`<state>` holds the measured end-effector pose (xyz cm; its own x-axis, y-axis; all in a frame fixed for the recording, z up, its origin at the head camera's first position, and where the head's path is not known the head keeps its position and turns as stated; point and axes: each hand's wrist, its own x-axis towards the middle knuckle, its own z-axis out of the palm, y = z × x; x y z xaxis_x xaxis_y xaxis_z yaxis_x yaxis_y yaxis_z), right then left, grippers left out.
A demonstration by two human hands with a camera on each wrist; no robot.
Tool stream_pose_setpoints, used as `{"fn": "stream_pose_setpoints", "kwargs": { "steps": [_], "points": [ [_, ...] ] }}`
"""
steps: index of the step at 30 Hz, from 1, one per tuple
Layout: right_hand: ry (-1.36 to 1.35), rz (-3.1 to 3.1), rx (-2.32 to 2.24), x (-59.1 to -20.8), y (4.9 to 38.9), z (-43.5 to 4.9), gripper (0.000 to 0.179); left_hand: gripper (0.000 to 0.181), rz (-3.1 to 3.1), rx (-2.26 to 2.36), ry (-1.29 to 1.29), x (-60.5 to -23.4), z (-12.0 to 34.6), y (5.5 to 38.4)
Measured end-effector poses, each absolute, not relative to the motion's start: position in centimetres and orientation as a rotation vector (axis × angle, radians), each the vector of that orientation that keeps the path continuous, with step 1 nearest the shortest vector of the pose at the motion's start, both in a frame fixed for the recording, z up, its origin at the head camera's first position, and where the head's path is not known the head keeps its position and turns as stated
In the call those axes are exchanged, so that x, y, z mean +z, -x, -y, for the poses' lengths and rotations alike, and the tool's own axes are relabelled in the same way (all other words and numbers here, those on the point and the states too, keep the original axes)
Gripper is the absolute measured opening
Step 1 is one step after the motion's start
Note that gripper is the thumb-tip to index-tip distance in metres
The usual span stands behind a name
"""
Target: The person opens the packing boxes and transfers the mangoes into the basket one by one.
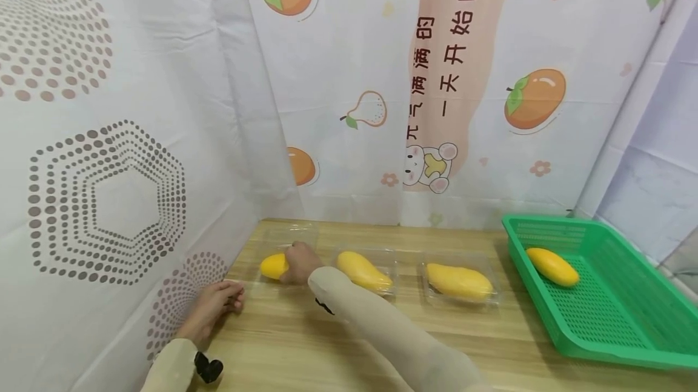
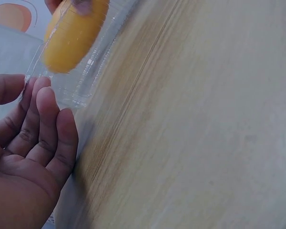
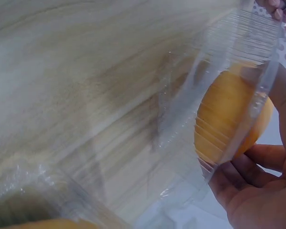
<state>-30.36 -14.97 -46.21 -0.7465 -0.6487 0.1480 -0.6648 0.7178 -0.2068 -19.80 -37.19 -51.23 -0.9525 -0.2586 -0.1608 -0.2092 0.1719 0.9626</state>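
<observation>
At the table's left end my right hand (image 1: 301,263) grips a yellow mango (image 1: 274,266) in an open clear plastic box (image 1: 289,234). In the right wrist view, its thumb and fingers curl round the mango (image 3: 224,114), with the ribbed box wall (image 3: 255,36) in front. My left hand (image 1: 216,304) is at the box's left side. The left wrist view has the thumb and fingers of that hand (image 2: 33,138) pinching the rim of the box (image 2: 66,93), just below the mango (image 2: 74,40).
Two more clear boxes to the right hold a middle mango (image 1: 360,271) and a right-hand mango (image 1: 459,282). A green basket (image 1: 545,313) stands at the far right with one mango (image 1: 552,266) in it. Printed curtains (image 1: 349,198) border the wooden table (image 1: 305,343) behind and at left.
</observation>
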Motion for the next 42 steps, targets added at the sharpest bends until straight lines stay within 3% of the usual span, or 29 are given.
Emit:
{"fn": "stream_pose_setpoints", "kwargs": {
  "steps": [15,42],
  "points": [
    [-1.185,2.701,0.286,-44.2,30.7,13.8,0.038,0.029,2.406,-1.915,-0.462,-50.9,37.0,19.6],
    [-1.307,2.68,0.367,-40.0,30.4,8.5,0.035,0.026,2.392,-1.934,-0.446,-51.0,37.0,19.8]
  ]
}}
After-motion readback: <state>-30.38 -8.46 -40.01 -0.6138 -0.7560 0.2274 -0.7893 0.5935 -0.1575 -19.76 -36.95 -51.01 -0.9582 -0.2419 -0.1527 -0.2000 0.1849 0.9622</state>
